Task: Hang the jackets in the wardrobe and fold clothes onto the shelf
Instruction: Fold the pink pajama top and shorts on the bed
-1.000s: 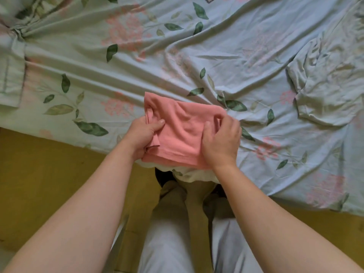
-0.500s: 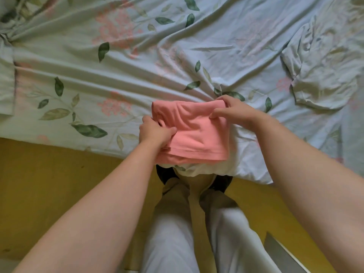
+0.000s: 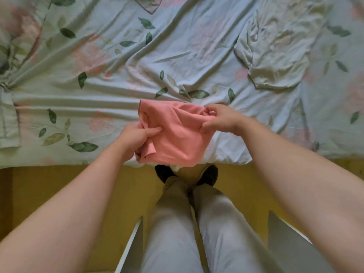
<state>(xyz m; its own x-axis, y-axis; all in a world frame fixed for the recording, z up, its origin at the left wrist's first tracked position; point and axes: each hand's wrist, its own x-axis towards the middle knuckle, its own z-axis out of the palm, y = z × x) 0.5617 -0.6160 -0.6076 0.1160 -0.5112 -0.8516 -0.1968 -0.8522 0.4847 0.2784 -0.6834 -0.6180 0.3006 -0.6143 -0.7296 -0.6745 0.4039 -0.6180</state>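
One folded pink garment [image 3: 177,134], two hands, left hand [image 3: 136,135] and right hand [image 3: 220,120] fingers pinching its edges

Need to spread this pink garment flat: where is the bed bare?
Bare sheet lies beyond the pink garment, left of the crumpled pale garment, and between the pink one and the green cloth at left. The near edge is taken.

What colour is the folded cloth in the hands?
Salmon pink, plain. The folded cloth shows best in the head view.
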